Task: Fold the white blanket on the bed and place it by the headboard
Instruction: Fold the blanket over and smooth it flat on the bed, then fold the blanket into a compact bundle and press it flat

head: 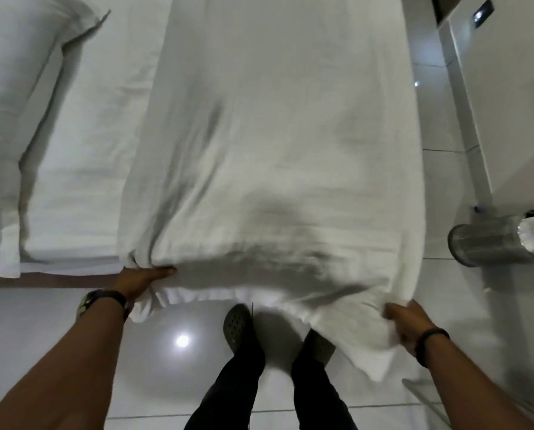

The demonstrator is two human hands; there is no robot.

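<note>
The white blanket (pixel 275 144) lies spread lengthwise over the right part of the bed (pixel 82 169), running from the far end of the view down to the near edge, where its near hem hangs off the mattress toward the floor (pixel 42 324). The left hand (pixel 141 279) takes the near left corner of the blanket at the bed's edge: its grip is closed on the cloth, with the fingers (pixel 163 270) lying along the hem and a bunch of fabric gathered under the palm. The right hand (pixel 410 321) holds the near right corner, which hangs clear of the bed over the floor; its grip is also closed, the thumb and fingers curled round a thick fold of the blanket. A watch (pixel 87 301) sits on the left wrist and a dark band (pixel 430 336) on the right wrist. Between the two arms the person's dark trousers (pixel 237 383) and dark shoes (pixel 237 324) stand on the pale glossy tiles, where a bright spot of light is mirrored. On the far left of the bed lies a white pillow (pixel 14 97), well apart from the blanket. To the right of the bed, on the floor, stands a metal mesh bin (pixel 486 245) with a white liner, beside a pale piece of furniture (pixel 507 97).
</note>
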